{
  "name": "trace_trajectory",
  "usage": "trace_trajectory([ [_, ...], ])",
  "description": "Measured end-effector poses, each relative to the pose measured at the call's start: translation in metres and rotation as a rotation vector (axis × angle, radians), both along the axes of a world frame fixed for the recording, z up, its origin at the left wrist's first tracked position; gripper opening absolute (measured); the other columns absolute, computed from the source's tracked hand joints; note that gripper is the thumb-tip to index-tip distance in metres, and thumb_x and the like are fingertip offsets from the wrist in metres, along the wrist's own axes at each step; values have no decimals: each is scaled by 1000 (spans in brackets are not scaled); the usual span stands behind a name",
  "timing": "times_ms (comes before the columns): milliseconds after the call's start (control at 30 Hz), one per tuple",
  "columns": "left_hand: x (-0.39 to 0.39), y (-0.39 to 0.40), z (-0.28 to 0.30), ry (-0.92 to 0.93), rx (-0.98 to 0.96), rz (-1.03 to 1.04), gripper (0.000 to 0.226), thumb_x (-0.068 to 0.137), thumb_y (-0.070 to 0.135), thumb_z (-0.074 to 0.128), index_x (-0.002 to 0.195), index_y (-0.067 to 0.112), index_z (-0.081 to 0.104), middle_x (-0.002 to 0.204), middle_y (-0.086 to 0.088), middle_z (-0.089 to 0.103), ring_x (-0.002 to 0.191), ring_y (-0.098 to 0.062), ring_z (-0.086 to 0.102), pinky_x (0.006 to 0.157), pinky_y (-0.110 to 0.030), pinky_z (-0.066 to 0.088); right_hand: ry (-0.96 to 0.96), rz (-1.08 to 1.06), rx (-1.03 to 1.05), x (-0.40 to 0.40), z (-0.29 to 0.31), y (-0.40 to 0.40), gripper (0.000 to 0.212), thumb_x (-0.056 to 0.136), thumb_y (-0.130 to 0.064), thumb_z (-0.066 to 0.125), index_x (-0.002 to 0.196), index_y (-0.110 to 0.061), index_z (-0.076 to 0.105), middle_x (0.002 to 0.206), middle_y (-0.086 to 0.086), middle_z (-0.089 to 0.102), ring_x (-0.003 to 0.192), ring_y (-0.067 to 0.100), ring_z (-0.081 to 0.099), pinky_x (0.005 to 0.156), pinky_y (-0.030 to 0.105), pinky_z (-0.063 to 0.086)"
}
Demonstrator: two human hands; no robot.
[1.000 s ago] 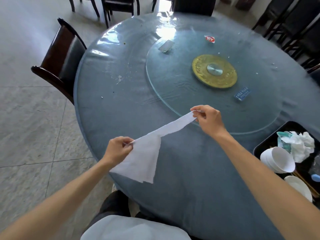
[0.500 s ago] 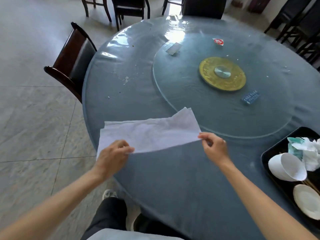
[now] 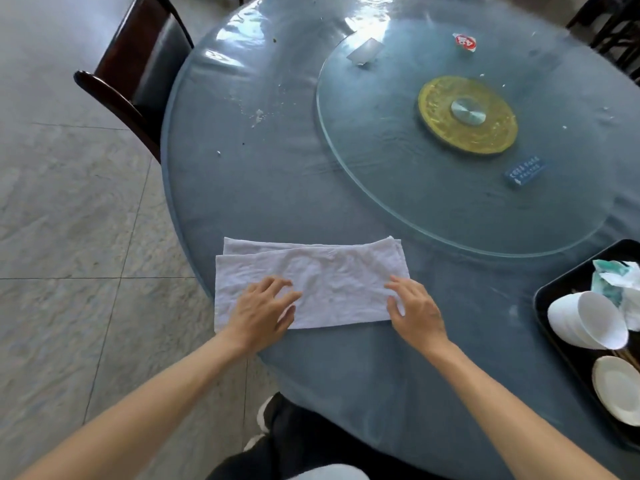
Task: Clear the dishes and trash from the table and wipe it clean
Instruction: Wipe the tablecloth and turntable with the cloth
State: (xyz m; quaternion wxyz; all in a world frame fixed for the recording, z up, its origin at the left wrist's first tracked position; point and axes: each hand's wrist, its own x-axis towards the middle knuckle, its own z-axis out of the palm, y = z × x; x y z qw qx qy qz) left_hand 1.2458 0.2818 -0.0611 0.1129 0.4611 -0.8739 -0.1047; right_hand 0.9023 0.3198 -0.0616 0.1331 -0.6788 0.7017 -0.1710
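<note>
A white cloth (image 3: 332, 275), folded into a long rectangle, lies flat on the round blue table (image 3: 277, 188) near its front left edge, its left end hanging just past the rim. My left hand (image 3: 265, 311) rests flat on the cloth's left part with fingers spread. My right hand (image 3: 414, 308) lies with straight fingers on the cloth's right end. Crumbs and a small white scrap (image 3: 258, 116) dot the table behind the cloth. On the glass turntable (image 3: 398, 188) lie a red-and-white packet (image 3: 465, 42), a clear wrapper (image 3: 365, 51) and a blue packet (image 3: 524, 171).
A black tray (image 3: 554, 289) at the right edge holds white bowls (image 3: 588, 320), a plate (image 3: 616, 386) and crumpled tissue (image 3: 620, 282). A gold hub (image 3: 467, 114) marks the turntable's middle. A dark wooden chair (image 3: 138, 64) stands at the table's left; more chairs at the far right. Tiled floor lies to the left.
The cloth, held stretched in the air between both hands, was spread, folded and laid on the table. Both hands let go of its corners and now lie flat on it.
</note>
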Motion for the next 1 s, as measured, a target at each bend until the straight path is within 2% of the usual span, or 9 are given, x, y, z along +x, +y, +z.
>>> trace_trajectory([
  [100,-25,-22,-13,-60,53,-22,50,97,49,43,143,35,54,155,-2,46,146,-30,38,105,-45,41,6,220,-25,27,-14,-22,45,98,-37,63,141,-26,61,158,1,49,149,23,41,120,40,36],
  [167,-32,-27,-29,-82,109,-11,59,97,57,39,154,42,36,166,1,27,156,-28,18,120,-50,26,55,355,-14,41,-26,-38,53,99,-50,54,149,-35,53,166,-1,36,156,22,27,124,40,24],
  [200,-31,-25,-39,-87,115,-12,62,96,59,39,156,44,30,168,2,22,157,-28,12,122,-53,21,86,393,8,46,-32,-43,55,99,-55,51,152,-40,47,169,-2,29,158,21,21,125,42,19],
  [267,-29,-18,-50,-91,89,-16,66,95,63,40,157,46,25,169,2,17,157,-28,8,123,-55,17,154,433,40,50,-43,-49,59,100,-63,41,156,-48,35,172,-4,17,160,21,11,127,49,14],
  [333,-28,-10,-51,-97,63,-29,66,94,66,41,156,48,26,170,1,14,157,-27,7,124,-56,13,204,458,34,48,-49,-46,60,100,-68,35,157,-50,30,173,-2,13,160,23,9,126,56,13],
  [433,-27,4,-48,-118,57,-18,68,93,69,42,156,52,22,170,1,10,158,-27,4,124,-58,10,289,527,23,44,-48,-36,63,99,-72,32,157,-49,31,173,1,13,160,30,10,122,66,15],
  [600,-25,4,-49,-148,85,-17,70,91,77,39,155,55,20,170,2,12,157,-29,4,120,-65,16,326,573,38,44,-44,-36,70,93,-79,38,157,-50,32,173,4,12,159,36,6,114,77,14],
  [767,-23,-6,-52,-108,56,24,73,87,83,41,153,55,27,169,4,18,157,-31,9,120,-65,15,332,597,25,48,-43,-55,75,86,-84,46,153,-52,37,173,4,16,159,39,8,114,79,10],
  [1000,-3,-54,-52,-80,16,83,77,84,84,44,152,53,30,168,5,22,156,-30,13,120,-66,12,372,603,33,73,-43,-112,76,84,-88,39,153,-56,34,173,2,14,159,39,5,113,79,8],
])
